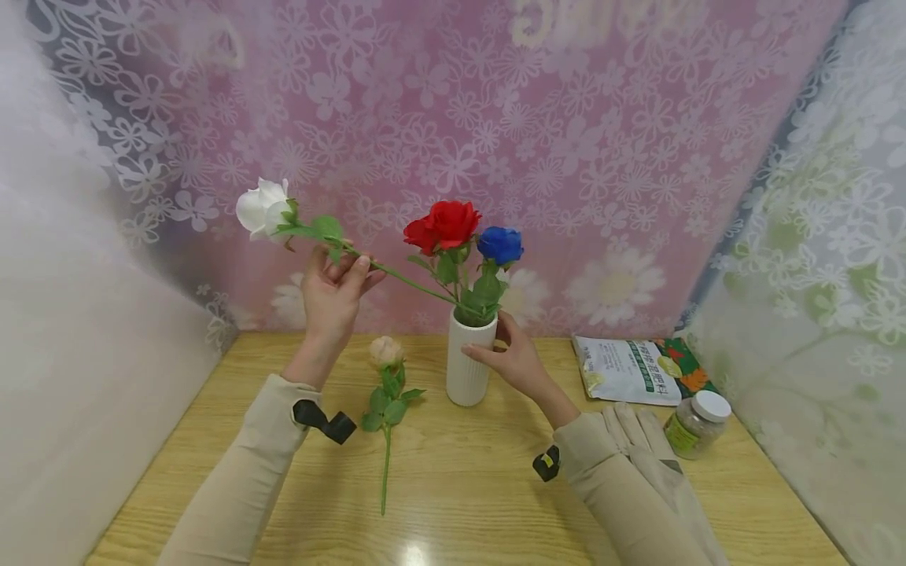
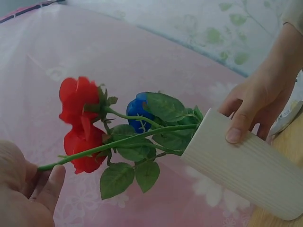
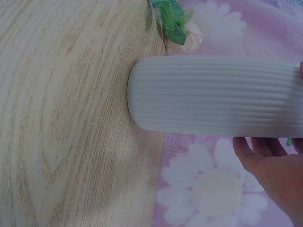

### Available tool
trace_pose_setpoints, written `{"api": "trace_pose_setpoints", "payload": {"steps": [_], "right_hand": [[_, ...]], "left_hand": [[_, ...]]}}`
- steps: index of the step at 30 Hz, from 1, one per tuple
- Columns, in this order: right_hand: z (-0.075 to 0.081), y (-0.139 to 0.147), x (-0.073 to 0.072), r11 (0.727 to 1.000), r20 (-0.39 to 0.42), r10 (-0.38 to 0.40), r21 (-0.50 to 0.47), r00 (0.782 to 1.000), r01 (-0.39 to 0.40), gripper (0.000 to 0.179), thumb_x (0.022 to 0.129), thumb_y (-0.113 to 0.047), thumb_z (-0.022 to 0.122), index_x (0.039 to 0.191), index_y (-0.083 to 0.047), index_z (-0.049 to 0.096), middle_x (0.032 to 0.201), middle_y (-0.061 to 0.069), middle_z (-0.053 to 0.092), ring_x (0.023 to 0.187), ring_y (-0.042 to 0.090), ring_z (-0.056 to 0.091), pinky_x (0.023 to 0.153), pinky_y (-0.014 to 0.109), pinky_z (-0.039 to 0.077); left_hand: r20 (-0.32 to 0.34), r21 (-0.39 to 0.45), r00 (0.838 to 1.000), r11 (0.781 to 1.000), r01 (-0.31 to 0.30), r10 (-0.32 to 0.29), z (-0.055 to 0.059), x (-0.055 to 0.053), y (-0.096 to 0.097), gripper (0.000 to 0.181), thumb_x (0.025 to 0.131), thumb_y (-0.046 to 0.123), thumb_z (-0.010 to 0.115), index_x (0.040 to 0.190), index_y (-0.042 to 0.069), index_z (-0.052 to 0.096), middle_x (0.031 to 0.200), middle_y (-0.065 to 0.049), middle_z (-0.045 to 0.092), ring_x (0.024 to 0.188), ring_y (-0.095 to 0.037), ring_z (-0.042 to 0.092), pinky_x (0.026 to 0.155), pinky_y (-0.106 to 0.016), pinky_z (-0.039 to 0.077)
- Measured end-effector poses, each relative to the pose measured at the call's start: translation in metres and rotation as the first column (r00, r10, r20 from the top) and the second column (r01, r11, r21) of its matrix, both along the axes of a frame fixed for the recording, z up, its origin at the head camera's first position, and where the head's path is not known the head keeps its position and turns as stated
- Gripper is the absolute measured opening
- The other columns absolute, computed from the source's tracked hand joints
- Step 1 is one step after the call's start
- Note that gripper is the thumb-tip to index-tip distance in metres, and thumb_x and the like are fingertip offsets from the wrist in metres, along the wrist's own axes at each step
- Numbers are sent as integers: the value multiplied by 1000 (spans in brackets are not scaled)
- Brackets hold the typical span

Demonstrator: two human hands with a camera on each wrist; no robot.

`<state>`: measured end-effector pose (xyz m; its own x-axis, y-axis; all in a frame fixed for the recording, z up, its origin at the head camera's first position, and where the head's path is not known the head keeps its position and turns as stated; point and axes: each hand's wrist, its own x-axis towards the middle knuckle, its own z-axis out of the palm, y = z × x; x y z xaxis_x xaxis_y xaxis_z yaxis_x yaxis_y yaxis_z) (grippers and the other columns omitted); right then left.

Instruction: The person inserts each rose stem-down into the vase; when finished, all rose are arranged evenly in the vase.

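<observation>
My left hand [image 1: 333, 299] pinches the green stem of a white rose [image 1: 263, 208], which leans far to the left. The lower end of that stem [image 2: 123, 141] goes into the mouth of a white ribbed vase [image 1: 468, 362]. Around the vase's upper part my right hand [image 1: 520, 358] is curled, thumb on the front. Red roses [image 1: 444, 226] and a blue rose [image 1: 501, 245] stand in the vase, their lower stems hidden inside it. On the table between the left arm and the vase lies a pale peach rose [image 1: 386, 353], its stem pointing toward me.
A white and green printed packet [image 1: 630, 369] lies at the back right of the wooden table [image 1: 467, 487]. In front of it are a jar with a white lid [image 1: 697, 424] and pale gloves [image 1: 647, 440], partly under the right sleeve. A pink floral cloth [image 1: 566, 157] hangs behind.
</observation>
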<state>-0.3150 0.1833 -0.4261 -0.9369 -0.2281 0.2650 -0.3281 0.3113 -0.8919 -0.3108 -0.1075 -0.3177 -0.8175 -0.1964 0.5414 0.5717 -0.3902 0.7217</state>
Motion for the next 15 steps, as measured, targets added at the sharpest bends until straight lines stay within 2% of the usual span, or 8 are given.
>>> {"api": "trace_pose_setpoints", "payload": {"steps": [8,12,15], "right_hand": [[1,-1,1,1000,11,0,-1,1000,0,87,94,-31,82,165,-26,31,148,13,56,135,34,57,113,58,50],[2,-1,2,1000,12,-3,-3,1000,3,86,94,-31,82,164,-27,32,147,12,56,135,33,57,113,59,50],[3,-1,1,1000,12,-6,4,1000,6,86,94,-32,82,164,-27,33,146,11,57,134,32,58,113,57,51]], "left_hand": [[5,74,998,996,-56,56,1,-1,1,28,100,-10,63,112,15,62,90,-4,75,87,-18,76,79,-34,66],[-22,42,998,998,-52,53,6,-1,2,30,99,-9,65,114,17,63,92,-5,75,89,-20,75,81,-36,67],[-71,-10,997,999,-44,43,10,-1,4,32,99,-9,65,117,18,64,95,-7,74,92,-20,74,83,-37,67]]}}
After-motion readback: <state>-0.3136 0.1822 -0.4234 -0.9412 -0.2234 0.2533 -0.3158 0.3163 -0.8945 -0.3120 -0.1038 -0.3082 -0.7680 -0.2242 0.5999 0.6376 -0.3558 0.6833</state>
